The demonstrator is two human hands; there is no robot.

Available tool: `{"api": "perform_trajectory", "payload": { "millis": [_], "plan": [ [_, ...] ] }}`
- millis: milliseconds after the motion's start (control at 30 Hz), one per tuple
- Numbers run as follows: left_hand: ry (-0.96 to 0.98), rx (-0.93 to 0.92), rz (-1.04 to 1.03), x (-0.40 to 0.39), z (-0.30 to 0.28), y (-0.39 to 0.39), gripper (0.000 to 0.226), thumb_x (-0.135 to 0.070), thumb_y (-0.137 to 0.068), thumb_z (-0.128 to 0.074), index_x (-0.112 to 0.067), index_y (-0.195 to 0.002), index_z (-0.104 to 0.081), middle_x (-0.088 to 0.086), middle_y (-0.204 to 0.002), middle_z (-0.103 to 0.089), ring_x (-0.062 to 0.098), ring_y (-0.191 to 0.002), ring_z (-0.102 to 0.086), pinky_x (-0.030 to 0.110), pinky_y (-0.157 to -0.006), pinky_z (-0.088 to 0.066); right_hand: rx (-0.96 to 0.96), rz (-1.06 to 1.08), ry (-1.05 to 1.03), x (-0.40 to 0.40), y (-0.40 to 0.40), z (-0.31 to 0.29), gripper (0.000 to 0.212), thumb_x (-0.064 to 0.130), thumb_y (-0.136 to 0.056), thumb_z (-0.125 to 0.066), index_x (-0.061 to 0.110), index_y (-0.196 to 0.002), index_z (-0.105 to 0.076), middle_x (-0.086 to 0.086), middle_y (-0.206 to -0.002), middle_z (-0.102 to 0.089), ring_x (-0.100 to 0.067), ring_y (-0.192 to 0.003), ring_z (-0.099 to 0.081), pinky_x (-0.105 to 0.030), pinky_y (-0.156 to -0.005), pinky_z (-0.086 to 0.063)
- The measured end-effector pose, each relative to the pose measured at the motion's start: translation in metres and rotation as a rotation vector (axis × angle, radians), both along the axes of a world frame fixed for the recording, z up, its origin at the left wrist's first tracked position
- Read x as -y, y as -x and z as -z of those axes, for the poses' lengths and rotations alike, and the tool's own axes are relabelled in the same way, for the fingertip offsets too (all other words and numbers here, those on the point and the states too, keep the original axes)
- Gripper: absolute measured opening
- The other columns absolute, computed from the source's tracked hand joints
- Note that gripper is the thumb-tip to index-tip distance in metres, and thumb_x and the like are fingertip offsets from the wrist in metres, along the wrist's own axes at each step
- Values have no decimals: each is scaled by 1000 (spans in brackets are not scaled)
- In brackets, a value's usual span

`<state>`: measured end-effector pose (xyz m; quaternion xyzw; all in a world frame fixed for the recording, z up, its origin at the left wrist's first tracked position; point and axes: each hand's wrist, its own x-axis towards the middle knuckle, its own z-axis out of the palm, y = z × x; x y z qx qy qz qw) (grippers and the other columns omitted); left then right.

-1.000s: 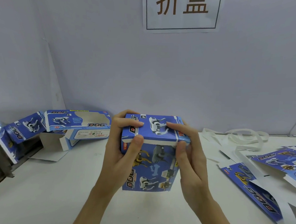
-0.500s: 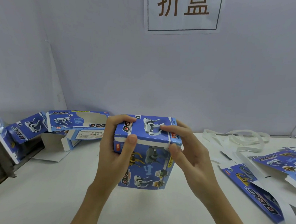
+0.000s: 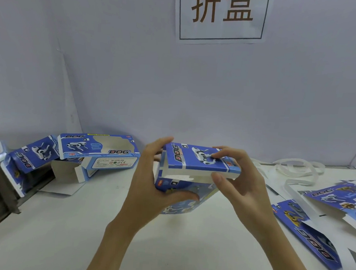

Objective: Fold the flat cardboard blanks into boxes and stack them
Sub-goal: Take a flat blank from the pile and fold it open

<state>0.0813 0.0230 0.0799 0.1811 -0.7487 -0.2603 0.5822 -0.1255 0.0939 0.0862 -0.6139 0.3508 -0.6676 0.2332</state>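
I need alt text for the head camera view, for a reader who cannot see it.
Two bare hands hold a half-folded blue box above a white table: the left hand grips its body, the right hand pinches the top flap. Folded boxes lie left, flat blanks right.

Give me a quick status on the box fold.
Left hand grips blue box body. Right hand pinches top flap, flap not tucked. Nothing blocking; flat blanks lie right.
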Motion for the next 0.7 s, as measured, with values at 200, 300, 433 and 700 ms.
{"api": "perform_trajectory", "payload": {
  "millis": [200,300,433,700],
  "plan": [
    [179,33,-384,5,13,16,120,-63,-63,-93,-31,-159,-27,-11,-156,-42,21,-142,-49,46,-108,-50,306,44,49,3,-21,6,28,17,-96,-69,14,-120,-56,2,-119,-70,-33,-120,-70,-39,-73,-64],
    [284,255,-671,6,24,28,147,-92,-57,-76,-19,-165,-8,9,-163,-28,33,-149,-35,61,-112,-38,347,70,-32,3,-32,12,37,31,-92,-75,18,-121,-55,4,-121,-69,-30,-123,-69,-37,-69,-64],
    [361,272,-723,12,35,36,137,-72,-71,-77,-15,-167,2,12,-157,-30,35,-140,-37,57,-111,-36,297,130,-131,8,-33,19,40,30,-90,-81,23,-119,-56,5,-124,-66,-21,-126,-66,-36,-68,-64],
    [485,445,-562,13,40,37,132,-58,-69,-78,-18,-167,1,5,-155,-31,27,-145,-36,64,-118,-28,-105,0,-77,8,-5,17,49,28,-104,-60,33,-148,-40,16,-133,-61,-19,-126,-65,-34,-77,-65]
  ]
}}
